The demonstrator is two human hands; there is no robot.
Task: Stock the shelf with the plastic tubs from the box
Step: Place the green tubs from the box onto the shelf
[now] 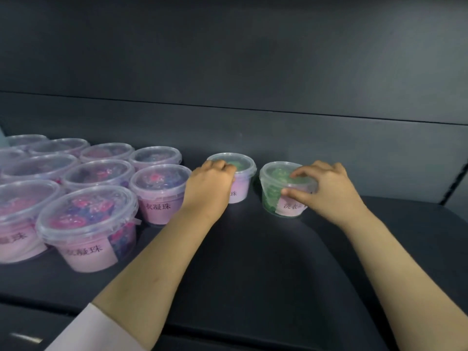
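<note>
Left hand (210, 183) clasps the left tub (243, 164), right hand (324, 186) pinches the right tub (273, 184), both holding green, perhaps gel, beads.

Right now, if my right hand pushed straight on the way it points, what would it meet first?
The green-filled tub that the right hand grips; behind it, seemingly only the shelf's back wall.

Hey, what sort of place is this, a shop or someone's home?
Probably a shop or stockroom: a dark shelf with a back panel, rows of identical labelled pink tubs, the left hand gripping the left green tub, the right hand the right green tub.
</note>
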